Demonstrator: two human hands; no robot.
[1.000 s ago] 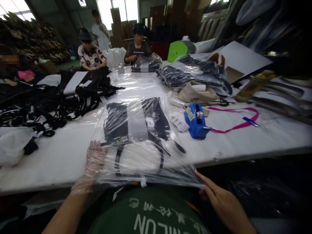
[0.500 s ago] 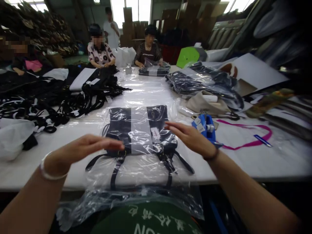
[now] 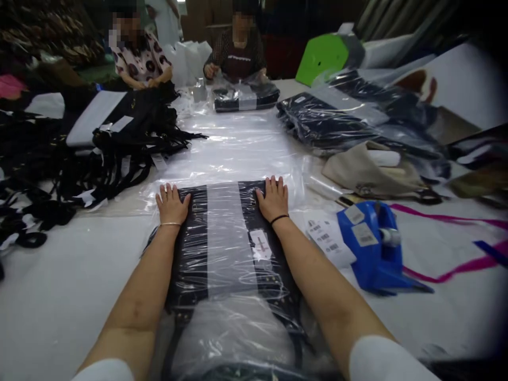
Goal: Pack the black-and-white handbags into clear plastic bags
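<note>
Fingers spread and nearly flat, the left hand [image 3: 173, 207] and the right hand [image 3: 274, 201] rest palm down at the far corners of a black strapped bag [image 3: 194, 238], centre to lower centre of the frame on the white worktop [image 3: 71, 280]. It lies flat inside a clear plastic sleeve [image 3: 240, 323], with a pale band [image 3: 226, 227] down its middle and a printed tag [image 3: 261, 245] to the right. The bag looks soft, bendable and fairly light, hardly fragile; the glossy film is probably slippery and easily creased. A sound hold would likely be both side edges through the film, supporting the body rather than tugging loose plastic or the straps at lower centre. Thumbs lie apart from the other fingers, pointing inward; neither hand closes around anything, and how hard they press cannot be told.
</note>
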